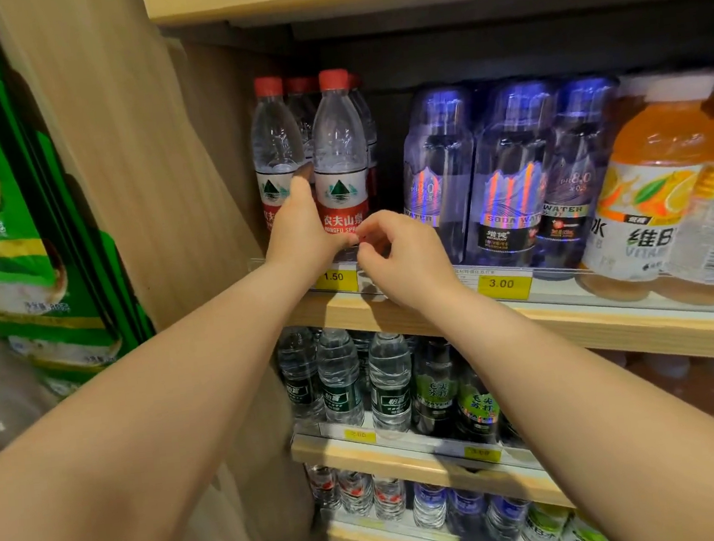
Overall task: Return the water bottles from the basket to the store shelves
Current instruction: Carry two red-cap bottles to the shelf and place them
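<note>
Light wooden store shelf (572, 323), second tier from the top. A clear plastic water bottle with red cap and red-and-white label (339, 148) stands upright at the shelf's front left corner, beside the purple soda-water bottles (507, 166). The left hand (302, 227) grips its label. The right hand (402, 256) is curled at its base, grip uncertain. A yellow price tag (334, 278) sits on the front edge.
</note>
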`<state>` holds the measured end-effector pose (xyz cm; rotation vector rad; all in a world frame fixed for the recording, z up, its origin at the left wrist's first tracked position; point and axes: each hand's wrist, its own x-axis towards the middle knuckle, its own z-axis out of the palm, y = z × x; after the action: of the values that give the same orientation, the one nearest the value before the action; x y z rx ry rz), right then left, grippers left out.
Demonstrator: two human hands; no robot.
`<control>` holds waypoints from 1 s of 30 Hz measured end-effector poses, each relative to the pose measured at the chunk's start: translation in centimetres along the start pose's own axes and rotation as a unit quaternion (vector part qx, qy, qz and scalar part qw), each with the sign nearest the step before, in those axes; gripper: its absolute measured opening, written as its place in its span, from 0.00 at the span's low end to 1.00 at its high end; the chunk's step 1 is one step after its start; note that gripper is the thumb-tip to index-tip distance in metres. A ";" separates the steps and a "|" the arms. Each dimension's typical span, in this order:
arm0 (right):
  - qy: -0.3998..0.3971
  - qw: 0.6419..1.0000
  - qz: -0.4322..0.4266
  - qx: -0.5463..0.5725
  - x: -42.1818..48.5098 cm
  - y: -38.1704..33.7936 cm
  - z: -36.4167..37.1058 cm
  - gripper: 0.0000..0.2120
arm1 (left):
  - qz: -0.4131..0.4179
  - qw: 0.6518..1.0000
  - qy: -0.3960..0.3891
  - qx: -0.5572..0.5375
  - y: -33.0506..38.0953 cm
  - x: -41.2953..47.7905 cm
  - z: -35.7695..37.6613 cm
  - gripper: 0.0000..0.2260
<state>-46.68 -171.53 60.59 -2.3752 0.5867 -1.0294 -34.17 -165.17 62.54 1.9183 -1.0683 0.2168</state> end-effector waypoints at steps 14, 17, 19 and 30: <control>-0.020 1.000 -0.006 0.006 0.0 -0.1 -0.4 0.12 | -0.039 0.992 0.044 0.108 1.0 0.5 1.0 0.27; -0.024 1.000 -0.006 0.006 0.0 -0.1 -0.4 0.12 | -0.044 0.993 0.062 0.087 0.7 -0.3 0.7 0.21; -0.026 1.000 -0.011 0.004 -0.2 -0.2 -0.6 0.12 | -0.025 0.996 0.064 0.060 0.4 -1.3 0.1 0.21; 0.041 0.997 0.043 -0.054 -9.6 -2.9 -1.1 0.15 | 0.026 0.994 -0.058 -0.093 -3.9 -11.7 -3.5 0.16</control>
<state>-52.94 -164.19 57.70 -2.3855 0.7855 -1.0849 -37.49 -154.67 56.00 1.7547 -1.1741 0.0318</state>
